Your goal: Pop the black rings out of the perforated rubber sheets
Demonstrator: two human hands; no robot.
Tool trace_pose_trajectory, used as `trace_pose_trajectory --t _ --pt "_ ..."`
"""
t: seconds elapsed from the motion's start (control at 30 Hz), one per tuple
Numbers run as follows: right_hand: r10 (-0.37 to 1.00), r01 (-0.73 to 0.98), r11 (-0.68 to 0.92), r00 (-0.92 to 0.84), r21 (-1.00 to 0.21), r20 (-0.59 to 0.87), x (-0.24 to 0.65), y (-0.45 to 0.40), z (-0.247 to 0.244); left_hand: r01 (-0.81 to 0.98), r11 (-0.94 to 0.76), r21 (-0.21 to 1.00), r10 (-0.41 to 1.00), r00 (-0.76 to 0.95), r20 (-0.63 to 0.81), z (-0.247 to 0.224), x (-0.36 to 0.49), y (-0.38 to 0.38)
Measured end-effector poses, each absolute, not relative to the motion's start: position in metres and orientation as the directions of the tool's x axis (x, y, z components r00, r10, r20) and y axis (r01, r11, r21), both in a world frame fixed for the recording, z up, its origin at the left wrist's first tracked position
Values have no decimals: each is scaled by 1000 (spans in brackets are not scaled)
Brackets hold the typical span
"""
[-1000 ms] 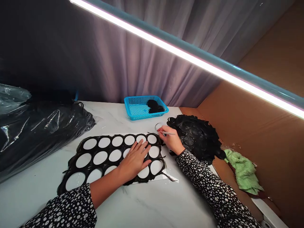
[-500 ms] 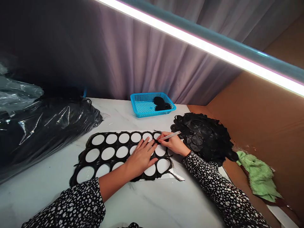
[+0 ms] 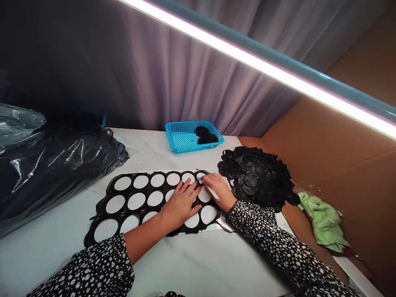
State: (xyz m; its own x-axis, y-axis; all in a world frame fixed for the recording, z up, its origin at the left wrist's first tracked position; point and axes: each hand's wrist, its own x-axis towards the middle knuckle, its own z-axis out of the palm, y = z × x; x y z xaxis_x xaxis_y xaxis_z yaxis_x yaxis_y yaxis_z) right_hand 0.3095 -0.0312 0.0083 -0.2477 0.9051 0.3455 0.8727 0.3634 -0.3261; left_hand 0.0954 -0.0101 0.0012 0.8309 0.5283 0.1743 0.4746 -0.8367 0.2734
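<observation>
A black sheet [image 3: 144, 189] with rows of round cut-outs lies flat on the worktop, and white backing shows through the holes. My left hand [image 3: 177, 206] rests on its right half, fingers spread, pressing it down. At the sheet's upper right corner, my right hand [image 3: 219, 189] is closed round a slim, pale, flat tool [image 3: 213, 193]. Its tip is hidden by my fingers, close to the last hole of the top row. Loose black strands stick out at that corner. Just right of this hand is a heap of thin black discs [image 3: 256, 177].
A blue plastic basket [image 3: 182, 148] with some black discs stands behind the sheet. Shiny black plastic bagging [image 3: 68, 159] bulges on the left. A green cloth [image 3: 323, 222] lies at the right by the brown panel [image 3: 349, 165]. A bright tube light [image 3: 247, 57] crosses overhead.
My right hand has turned, so the pale tool now slants down toward the palm instead of pointing out to the right. My left hand stays on the sheet. The whole view has shifted slightly.
</observation>
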Motion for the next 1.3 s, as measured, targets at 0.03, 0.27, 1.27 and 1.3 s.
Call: trace_pose_trajectory --t 0.03,0.27,1.27,1.3 --pt "911 909 288 -164 -301 378 321 -23 13 478 -835 272 530 831 169 2 96 -10" --pt "867 833 -27 294 -553 401 360 22 50 466 -852 238 516 827 225 14 84 -10" --pt "897 866 386 -272 -319 348 263 -12 10 543 -806 236 589 776 225 -1 46 -11" --pt "906 901 311 -184 -303 382 275 -5 12 543 -807 232 588 776 226 -1 47 -10"
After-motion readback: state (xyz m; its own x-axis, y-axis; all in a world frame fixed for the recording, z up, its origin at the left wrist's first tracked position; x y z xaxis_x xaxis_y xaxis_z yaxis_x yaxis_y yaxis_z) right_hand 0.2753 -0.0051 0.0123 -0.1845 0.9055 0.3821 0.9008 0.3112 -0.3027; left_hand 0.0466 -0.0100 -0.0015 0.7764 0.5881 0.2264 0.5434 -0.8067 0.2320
